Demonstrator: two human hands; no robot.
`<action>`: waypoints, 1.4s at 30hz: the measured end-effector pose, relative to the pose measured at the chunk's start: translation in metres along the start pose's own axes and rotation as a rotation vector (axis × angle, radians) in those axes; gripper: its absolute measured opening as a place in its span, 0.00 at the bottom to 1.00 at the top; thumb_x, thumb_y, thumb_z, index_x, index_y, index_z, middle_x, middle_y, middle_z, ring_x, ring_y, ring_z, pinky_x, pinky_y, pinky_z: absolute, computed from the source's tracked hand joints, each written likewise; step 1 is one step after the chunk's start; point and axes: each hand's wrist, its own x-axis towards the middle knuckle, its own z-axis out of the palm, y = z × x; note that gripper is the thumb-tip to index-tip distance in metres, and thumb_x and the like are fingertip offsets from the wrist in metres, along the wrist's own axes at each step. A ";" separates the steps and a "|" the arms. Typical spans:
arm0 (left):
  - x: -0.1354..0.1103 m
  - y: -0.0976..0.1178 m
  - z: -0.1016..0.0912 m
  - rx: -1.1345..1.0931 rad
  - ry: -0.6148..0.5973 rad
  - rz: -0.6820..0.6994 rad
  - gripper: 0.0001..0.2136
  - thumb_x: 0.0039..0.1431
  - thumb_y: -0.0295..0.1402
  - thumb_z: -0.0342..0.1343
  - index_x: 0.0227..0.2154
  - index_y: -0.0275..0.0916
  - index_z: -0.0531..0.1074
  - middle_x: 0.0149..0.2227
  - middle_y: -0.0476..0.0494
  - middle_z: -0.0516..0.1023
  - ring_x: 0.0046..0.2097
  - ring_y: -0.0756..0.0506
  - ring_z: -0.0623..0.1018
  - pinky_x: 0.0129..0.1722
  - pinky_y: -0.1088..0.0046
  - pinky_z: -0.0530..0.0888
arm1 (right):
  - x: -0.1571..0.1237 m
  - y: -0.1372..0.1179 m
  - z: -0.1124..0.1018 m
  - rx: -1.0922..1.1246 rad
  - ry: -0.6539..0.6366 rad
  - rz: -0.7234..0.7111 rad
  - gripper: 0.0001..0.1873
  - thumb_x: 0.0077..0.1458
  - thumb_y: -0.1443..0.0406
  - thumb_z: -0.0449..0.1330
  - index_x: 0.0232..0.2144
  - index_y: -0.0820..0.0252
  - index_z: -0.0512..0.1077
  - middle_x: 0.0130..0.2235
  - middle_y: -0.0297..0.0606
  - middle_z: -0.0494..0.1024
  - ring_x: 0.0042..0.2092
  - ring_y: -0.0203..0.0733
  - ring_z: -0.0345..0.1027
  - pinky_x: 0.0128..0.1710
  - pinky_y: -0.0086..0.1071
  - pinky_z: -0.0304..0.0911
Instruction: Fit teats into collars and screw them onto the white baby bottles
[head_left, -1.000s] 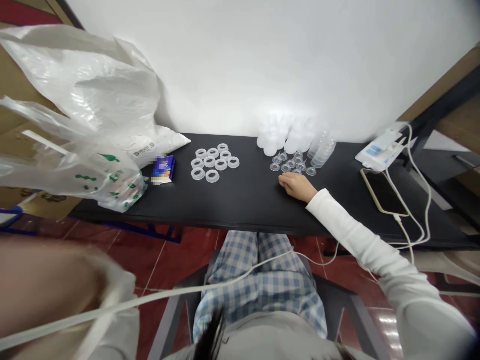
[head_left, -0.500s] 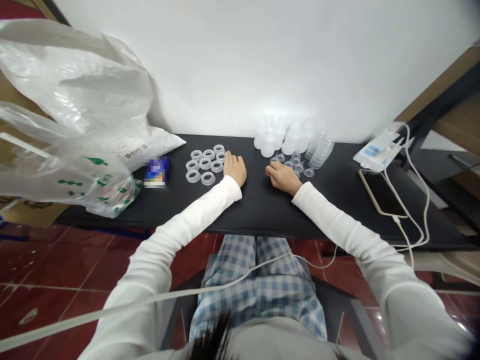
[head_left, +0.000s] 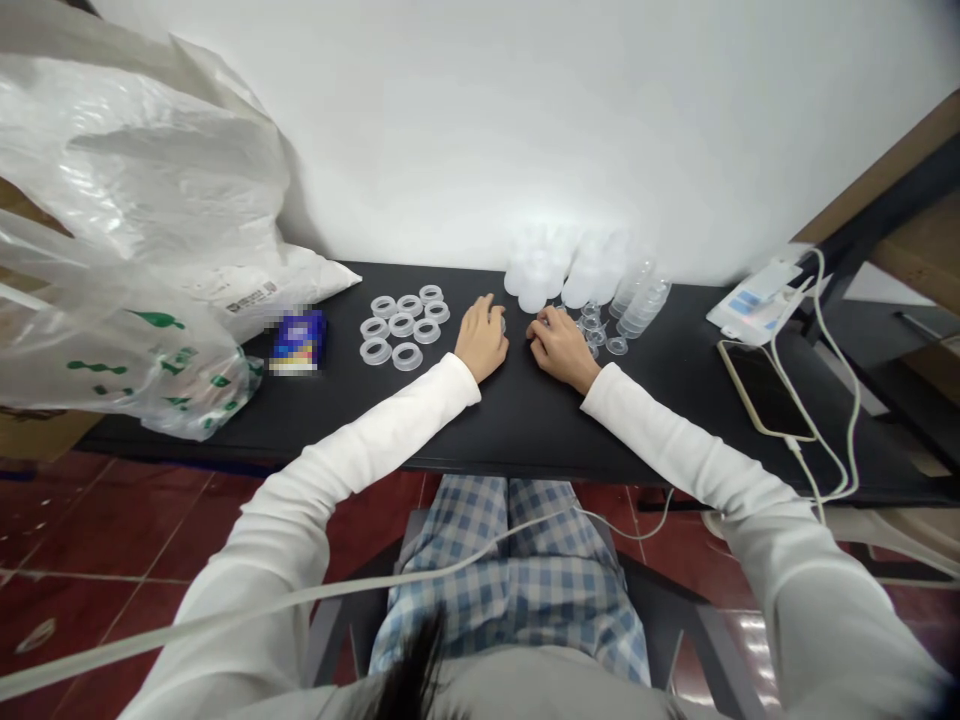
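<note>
My left hand (head_left: 484,338) rests low over the black table, its fingers curled around a small translucent plastic piece (head_left: 503,325) that is mostly hidden. Across a narrow gap, my right hand (head_left: 561,350) has its fingers bent and closed beside a cluster of small clear plastic caps (head_left: 592,322). Whatever lies under the right fingertips is too hidden to name. To the left of my left hand, several translucent plastic rings (head_left: 401,324) lie flat in loose rows. Frosted rounded plastic pieces (head_left: 533,290) and stacks of clear cups (head_left: 643,306) sit behind my right hand.
The black table (head_left: 517,430) runs along a white wall. Bulky plastic bags (head_left: 150,200) and a blue packet (head_left: 298,340) occupy the left. A phone (head_left: 765,390) with a white charging cable (head_left: 847,400) and a white packet (head_left: 757,300) lie right. Another cable crosses my lap.
My left hand has moved right, away from the rings and closer to my right hand, and a translucent piece now shows at its fingers. The right hand stays by the clear caps.
</note>
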 end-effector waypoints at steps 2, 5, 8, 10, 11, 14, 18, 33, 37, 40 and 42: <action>-0.001 0.000 -0.001 0.034 0.025 -0.130 0.19 0.60 0.27 0.50 0.54 0.29 0.66 0.60 0.23 0.67 0.64 0.29 0.66 0.63 0.50 0.65 | 0.004 0.001 0.002 0.003 0.001 0.001 0.10 0.58 0.74 0.51 0.36 0.60 0.71 0.42 0.49 0.69 0.41 0.50 0.60 0.43 0.41 0.60; 0.000 -0.002 -0.002 0.017 -0.004 -0.189 0.17 0.61 0.29 0.51 0.53 0.30 0.66 0.54 0.24 0.71 0.57 0.30 0.72 0.57 0.52 0.69 | 0.009 0.001 0.004 0.013 -0.023 -0.034 0.11 0.58 0.75 0.51 0.37 0.60 0.71 0.42 0.49 0.69 0.42 0.51 0.60 0.44 0.42 0.60; 0.003 -0.006 0.002 -0.116 0.002 -0.147 0.13 0.60 0.27 0.53 0.48 0.33 0.67 0.52 0.28 0.72 0.55 0.34 0.73 0.58 0.55 0.69 | 0.011 -0.001 0.003 0.033 -0.060 -0.054 0.12 0.61 0.74 0.49 0.37 0.60 0.71 0.43 0.50 0.71 0.42 0.51 0.62 0.44 0.43 0.61; 0.006 -0.008 0.006 -0.298 0.046 -0.151 0.10 0.59 0.27 0.55 0.44 0.36 0.66 0.50 0.33 0.73 0.53 0.38 0.74 0.58 0.58 0.69 | 0.010 -0.003 0.001 0.078 -0.067 -0.045 0.14 0.64 0.73 0.47 0.39 0.60 0.72 0.43 0.50 0.71 0.42 0.50 0.63 0.45 0.43 0.62; 0.008 -0.009 0.007 -0.424 0.072 -0.180 0.10 0.60 0.28 0.57 0.43 0.37 0.65 0.48 0.35 0.74 0.50 0.41 0.75 0.56 0.61 0.71 | 0.009 -0.003 -0.001 0.115 -0.060 -0.035 0.15 0.65 0.72 0.46 0.40 0.60 0.72 0.43 0.49 0.72 0.43 0.50 0.63 0.46 0.43 0.62; 0.012 -0.009 0.009 -0.884 0.101 -0.392 0.10 0.63 0.37 0.58 0.40 0.40 0.62 0.37 0.45 0.77 0.37 0.49 0.77 0.44 0.70 0.76 | 0.005 -0.005 -0.005 0.247 0.007 0.007 0.17 0.66 0.71 0.44 0.44 0.58 0.72 0.44 0.49 0.72 0.45 0.49 0.65 0.48 0.44 0.65; 0.014 -0.003 0.002 -1.302 0.046 -0.623 0.12 0.68 0.44 0.50 0.36 0.41 0.59 0.27 0.49 0.77 0.28 0.51 0.78 0.34 0.75 0.75 | 0.002 -0.011 -0.010 0.399 0.183 0.047 0.14 0.68 0.68 0.45 0.47 0.56 0.70 0.45 0.47 0.72 0.49 0.48 0.67 0.51 0.44 0.66; 0.004 0.018 -0.006 -1.416 -0.081 -0.501 0.05 0.68 0.36 0.52 0.41 0.42 0.63 0.32 0.53 0.79 0.33 0.52 0.82 0.40 0.72 0.81 | 0.002 -0.014 -0.008 0.517 0.243 0.120 0.09 0.68 0.61 0.51 0.40 0.53 0.70 0.42 0.42 0.77 0.39 0.43 0.70 0.42 0.41 0.68; 0.002 0.018 -0.005 -1.407 -0.122 -0.480 0.07 0.67 0.37 0.54 0.42 0.42 0.63 0.32 0.53 0.80 0.32 0.52 0.82 0.40 0.72 0.80 | 0.001 -0.012 -0.006 0.463 0.250 0.124 0.08 0.68 0.62 0.51 0.39 0.54 0.70 0.42 0.42 0.78 0.40 0.44 0.70 0.43 0.41 0.65; 0.002 0.017 -0.002 -1.406 -0.121 -0.450 0.09 0.66 0.38 0.56 0.42 0.42 0.62 0.33 0.52 0.80 0.35 0.52 0.82 0.44 0.71 0.80 | 0.002 -0.010 -0.005 0.461 0.261 0.136 0.07 0.67 0.61 0.52 0.39 0.54 0.69 0.41 0.41 0.77 0.40 0.44 0.69 0.43 0.41 0.64; 0.002 0.016 0.000 -1.403 -0.112 -0.425 0.10 0.65 0.38 0.57 0.42 0.42 0.62 0.34 0.51 0.81 0.38 0.52 0.82 0.48 0.69 0.79 | 0.003 -0.009 -0.004 0.479 0.277 0.160 0.06 0.67 0.61 0.53 0.40 0.54 0.68 0.40 0.41 0.75 0.39 0.44 0.67 0.41 0.40 0.64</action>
